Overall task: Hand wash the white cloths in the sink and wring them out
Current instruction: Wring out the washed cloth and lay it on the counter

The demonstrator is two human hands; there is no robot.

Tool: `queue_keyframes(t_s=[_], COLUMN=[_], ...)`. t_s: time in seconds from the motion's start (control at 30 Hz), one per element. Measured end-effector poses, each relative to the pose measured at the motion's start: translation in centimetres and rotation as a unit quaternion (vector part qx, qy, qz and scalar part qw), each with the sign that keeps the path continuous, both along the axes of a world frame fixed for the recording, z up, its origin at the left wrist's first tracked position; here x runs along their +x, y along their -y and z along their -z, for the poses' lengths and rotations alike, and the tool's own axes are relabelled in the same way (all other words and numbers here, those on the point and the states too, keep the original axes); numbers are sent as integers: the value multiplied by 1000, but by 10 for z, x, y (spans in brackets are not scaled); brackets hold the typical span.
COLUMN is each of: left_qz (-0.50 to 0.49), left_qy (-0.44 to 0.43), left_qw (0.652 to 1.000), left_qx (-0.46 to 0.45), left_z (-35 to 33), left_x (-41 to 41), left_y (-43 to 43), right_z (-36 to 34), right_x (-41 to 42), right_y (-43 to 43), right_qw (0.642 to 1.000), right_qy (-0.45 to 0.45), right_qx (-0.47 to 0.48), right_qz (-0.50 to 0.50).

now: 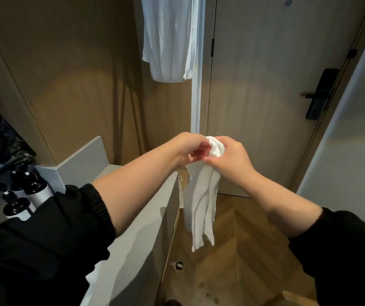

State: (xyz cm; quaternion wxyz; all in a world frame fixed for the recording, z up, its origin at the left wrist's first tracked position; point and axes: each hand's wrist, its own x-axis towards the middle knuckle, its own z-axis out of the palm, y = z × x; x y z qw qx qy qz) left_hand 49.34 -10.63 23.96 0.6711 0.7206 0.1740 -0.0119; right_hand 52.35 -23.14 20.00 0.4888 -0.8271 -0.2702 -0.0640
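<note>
- Centre of the frame: we hold the white cloth (201,202) in both hands. Its upper end is bunched between them, and the rest hangs free below in loose folds.
- Left hand (188,149): the fingers curl round the bunched top from the left and grip it.
- Right hand (230,155): the fingers and thumb close on the same bunch from the right, so the two hands almost meet.
- Place of the cloth: it hangs above the wooden floor (243,239), just right of the grey counter (137,217). The sink is not in view.
- Step in hand, as we judge it: wringing out. Only the top of the cloth lies inside our grips, so the hanging tail would likely keep its water.
- To do it well, we would slide one hand down the length until most of the cloth lies between the two grips. We would then twist the hands in opposite directions, regrip, and repeat.
- We would also bring the cloth back over the basin first. The dark spots (208,292) on the floor at the lower centre may be drips, though we cannot tell.
- Surroundings: a white garment (168,40) hangs at the upper centre, and pump bottles (29,193) stand at the lower left. A door (265,85) with a black lock (320,93) is on the right.
</note>
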Motion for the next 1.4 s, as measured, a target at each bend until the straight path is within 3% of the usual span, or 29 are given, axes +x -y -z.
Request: queue_keyframes(t_s=[0.1,0.17,0.3,0.5,0.67,0.77,0.87,1.0,1.17,1.3,1.4], left_qz=[-23,0,206,272,197,95,-43,-105,-136,-136,-161], left_qy=[17,61,27,-23,9,72,115,112,154,95,38], left_qw=[981,969,964,954,979,992,992,987,977,986,984], left_qx=[192,239,168,127,58,42,27,46,54,30,69], left_z=[2,9,40,69,71,60,41,11,-17,-50,-75], left_x=[-6,-14,-28,-31,-43,-52,-55,-62,-63,-53,-43], left_y=[-25,-48,-66,-86,-93,-103,-117,-135,-166,-198,-232], right_z=[3,2,-8,-12,-14,-19,-27,-39,-57,-83,-100], right_x=[23,29,27,23,15,18,24,26,31,54,80], right_y=[15,22,19,18,12,0,-23,-59,-113,-158,-197], right_qw=[987,964,919,873,824,858,915,969,970,954,956], right_qy=[-128,-203,-282,-320,-369,-346,-288,-161,-63,-107,-142], right_qx=[74,103,103,71,158,187,221,165,230,276,249], right_qz=[-68,-137,-256,-362,-401,-330,-177,-90,-56,-52,-59])
